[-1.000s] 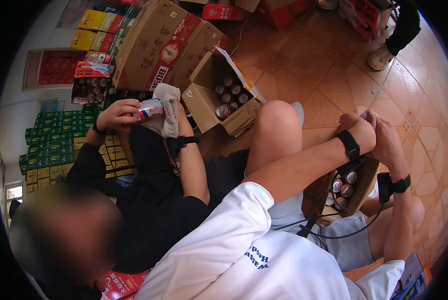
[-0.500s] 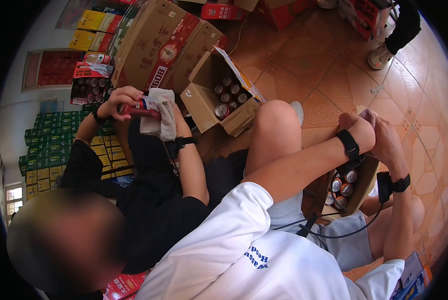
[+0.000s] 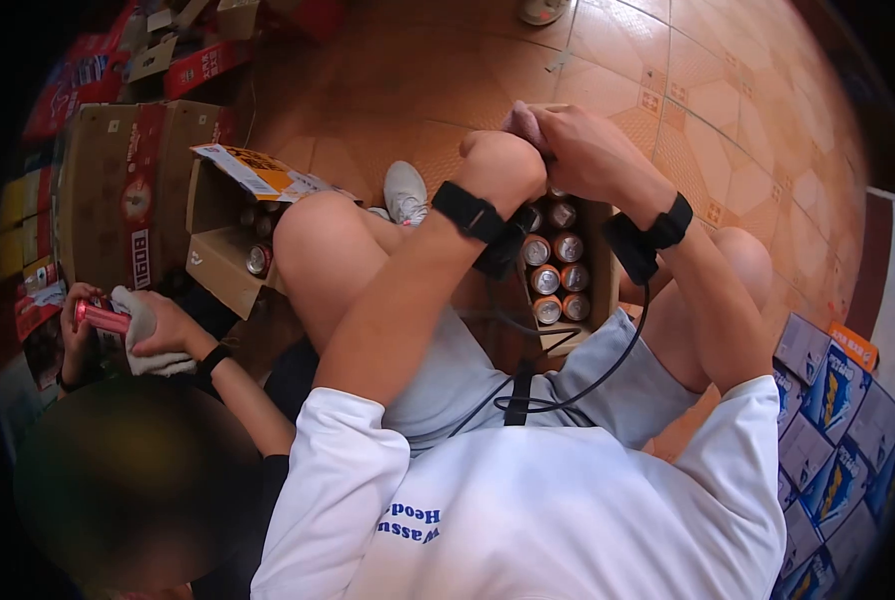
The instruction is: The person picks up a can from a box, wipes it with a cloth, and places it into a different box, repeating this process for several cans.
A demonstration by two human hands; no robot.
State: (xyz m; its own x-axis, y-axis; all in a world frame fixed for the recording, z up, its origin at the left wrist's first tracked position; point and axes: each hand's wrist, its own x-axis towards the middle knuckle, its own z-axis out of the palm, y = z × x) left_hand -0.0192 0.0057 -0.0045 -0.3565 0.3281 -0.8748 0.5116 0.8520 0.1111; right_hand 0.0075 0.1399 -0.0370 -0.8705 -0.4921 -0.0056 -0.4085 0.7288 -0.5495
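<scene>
A pinkish-grey cloth [image 3: 525, 125] is bunched between my two hands. Fingers of my right hand [image 3: 593, 150] are closed on it from the right. My left hand [image 3: 506, 165] is bent sharply at the wrist and curled against the cloth. Its fingers are turned away from me, so whatever it grips is hidden. Just below my hands, an open cardboard box [image 3: 608, 270] between my legs holds upright orange cans [image 3: 546, 279] with silver tops, in rows. Both my wrists wear black straps, with a cable running from them.
At left, a co-worker's hand [image 3: 168, 325] wipes a red can [image 3: 106, 318] with a white cloth [image 3: 140, 335]. An open carton [image 3: 223, 265] of cans stands beside my left knee, near large cartons [image 3: 118, 200]. Blue-and-white packs [image 3: 833, 400] are stacked at right.
My view has swung to the right, so the scene sits further left. My hands stay together at the cloth over the box. The co-worker still holds the red can and white cloth.
</scene>
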